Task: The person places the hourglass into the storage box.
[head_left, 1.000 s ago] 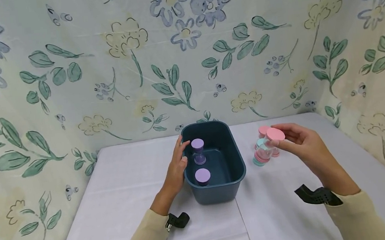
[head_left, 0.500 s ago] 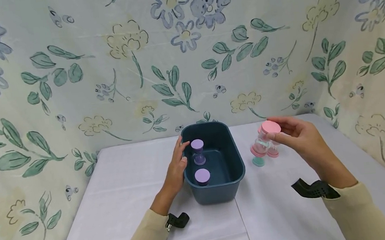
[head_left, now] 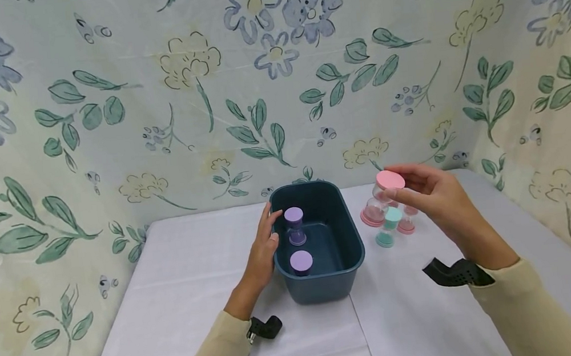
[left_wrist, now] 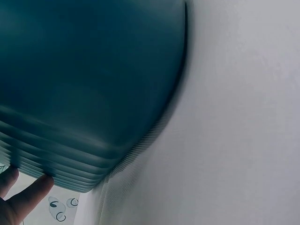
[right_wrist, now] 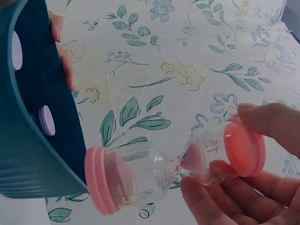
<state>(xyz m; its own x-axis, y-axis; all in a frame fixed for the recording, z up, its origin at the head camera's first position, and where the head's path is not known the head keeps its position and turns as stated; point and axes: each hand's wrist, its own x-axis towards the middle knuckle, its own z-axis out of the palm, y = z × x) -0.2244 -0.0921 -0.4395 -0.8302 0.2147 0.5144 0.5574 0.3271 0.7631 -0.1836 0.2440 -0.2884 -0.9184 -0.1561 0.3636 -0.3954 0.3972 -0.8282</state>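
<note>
My right hand point(head_left: 428, 190) pinches a pink sand timer point(head_left: 390, 180) by its top cap, thumb on one side and fingers on the other. In the right wrist view the timer point(right_wrist: 140, 176) tilts, its glass bulbs holding pink sand, with its lower cap beside the bin's rim. My left hand point(head_left: 261, 249) rests against the left side of the dark blue bin point(head_left: 322, 286), fingers fairly straight. Fingertips point(left_wrist: 44, 183) touch the bin's ribbed outer wall in the left wrist view. Inside the bin stand two purple sand timers point(head_left: 295, 226).
Right of the bin, a teal sand timer point(head_left: 385, 240) and a pink one point(head_left: 406, 226) stand on the white-covered table point(head_left: 206, 323). A floral cloth point(head_left: 279, 115) hangs behind the table and along its right side.
My right hand has lifted the pink sand timer and moved it left, toward the bin, uncovering the teal timer. The left hand and bin have stayed in place.
</note>
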